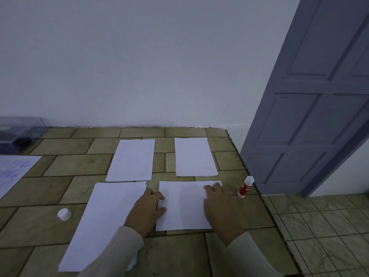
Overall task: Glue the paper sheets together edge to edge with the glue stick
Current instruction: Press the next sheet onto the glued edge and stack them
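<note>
Two relaxed hands, left (148, 206) and right (217, 204), flat on smooth rectangular white sheet (183, 212).

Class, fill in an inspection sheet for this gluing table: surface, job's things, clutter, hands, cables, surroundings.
Surface: tiled tabletop, flat.
Job's things: four white sheets in two rows: far left sheet, far right sheet, near left sheet, near right sheet; glue stick standing near the right edge; white cap lying apart at left.
Clutter: clear box, far left; printed sheet at left edge.
Hands: left hand and right hand rest on the near right sheet.
Cables: nothing seen.
Surroundings: white wall, panelled door, tiled floor.
</note>
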